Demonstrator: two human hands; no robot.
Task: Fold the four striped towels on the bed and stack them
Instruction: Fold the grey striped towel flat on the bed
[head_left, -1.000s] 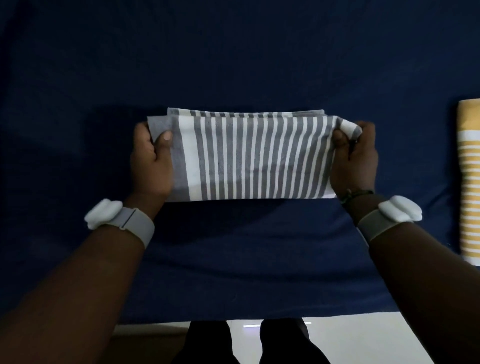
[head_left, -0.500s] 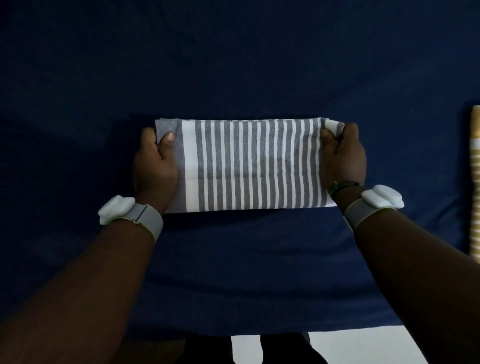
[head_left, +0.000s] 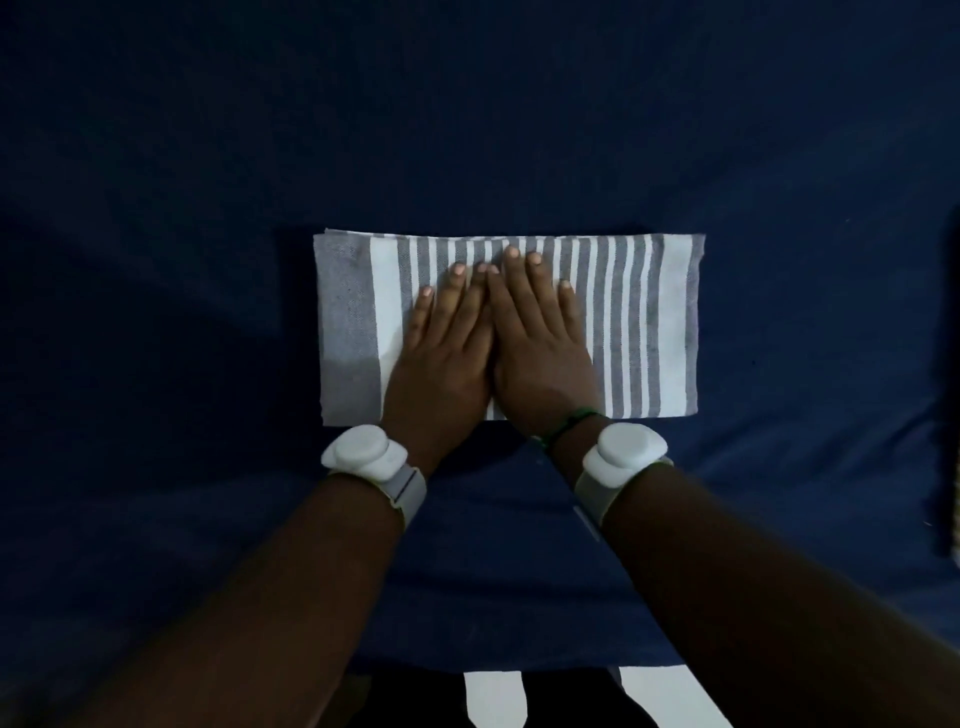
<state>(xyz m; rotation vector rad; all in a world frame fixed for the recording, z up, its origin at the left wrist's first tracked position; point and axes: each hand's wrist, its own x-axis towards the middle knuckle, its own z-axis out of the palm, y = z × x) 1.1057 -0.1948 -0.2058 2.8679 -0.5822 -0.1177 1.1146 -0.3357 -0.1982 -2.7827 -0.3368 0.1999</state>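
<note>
A grey and white striped towel (head_left: 644, 327) lies folded into a flat rectangle on the dark blue bed (head_left: 467, 130). My left hand (head_left: 447, 348) and my right hand (head_left: 535, 338) lie side by side on the towel's middle, palms down, fingers straight and pointing away from me, pressing it flat. The two hands touch along their inner edges. The towel's left band is plain grey; its right part shows thin stripes.
A sliver of another towel (head_left: 957, 545) shows at the far right edge, mostly out of frame. The bed's near edge (head_left: 519, 667) runs along the bottom, with light floor and my legs below it.
Both hands let go of the towel's two ends and moved inward to its middle, where they now lie flat. The towel has settled flat on the bed.
</note>
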